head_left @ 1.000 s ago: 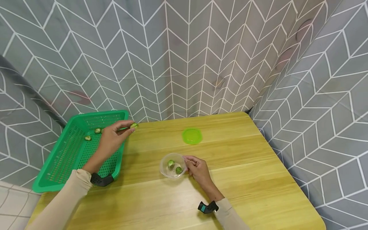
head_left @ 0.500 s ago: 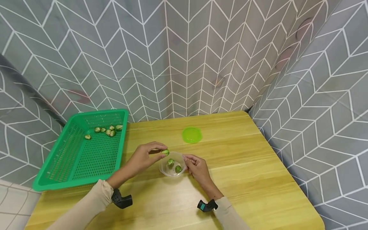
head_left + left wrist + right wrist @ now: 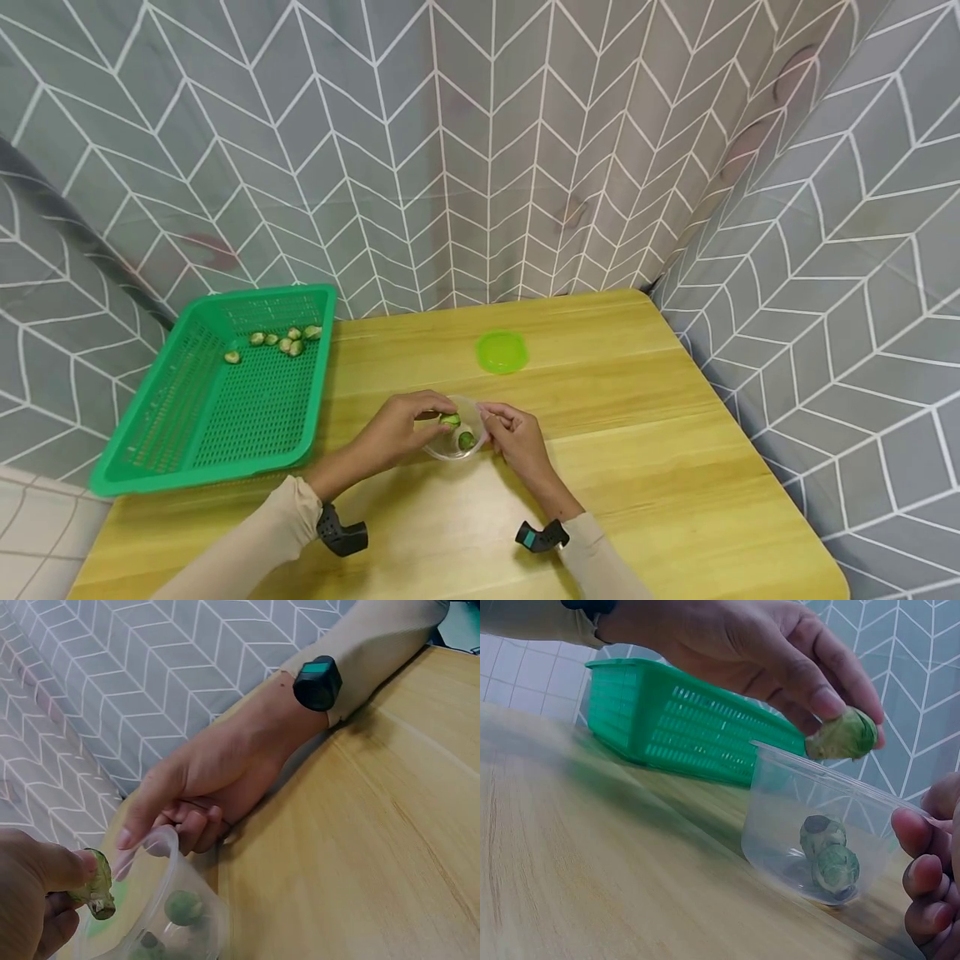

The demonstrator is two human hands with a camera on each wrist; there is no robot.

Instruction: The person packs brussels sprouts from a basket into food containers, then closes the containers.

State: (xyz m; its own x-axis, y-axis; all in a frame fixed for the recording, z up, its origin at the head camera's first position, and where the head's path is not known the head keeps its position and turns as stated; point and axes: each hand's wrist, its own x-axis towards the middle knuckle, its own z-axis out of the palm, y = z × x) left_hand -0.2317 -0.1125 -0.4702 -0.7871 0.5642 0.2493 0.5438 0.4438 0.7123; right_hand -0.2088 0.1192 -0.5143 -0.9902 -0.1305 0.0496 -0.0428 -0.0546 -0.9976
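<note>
Brings the Brussels sprout (image 3: 847, 735) across from beside the green basket (image 3: 210, 477) to just above the clear bowl (image 3: 775, 806), pinched in the left hand (image 3: 396, 427), with the right hand (image 3: 517, 442) apart from it, pinching the rim, and two sprouts (image 3: 835, 866) inside. Might bounce off the rim if released off-centre, or tip the thin-looking bowl through too hard a tug. Underneath and around: wood-grain table (image 3: 637, 467), green lid (image 3: 502, 352) beyond the bowl, patterned grey curtain (image 3: 510, 150), white tiles (image 3: 37, 542) at lower left.

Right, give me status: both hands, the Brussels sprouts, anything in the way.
Left hand pinching a Brussels sprout above the clear tub; right hand gripping its rim. Two more sprouts inside. Nothing visibly blocking the opening; green lid beyond it.
</note>
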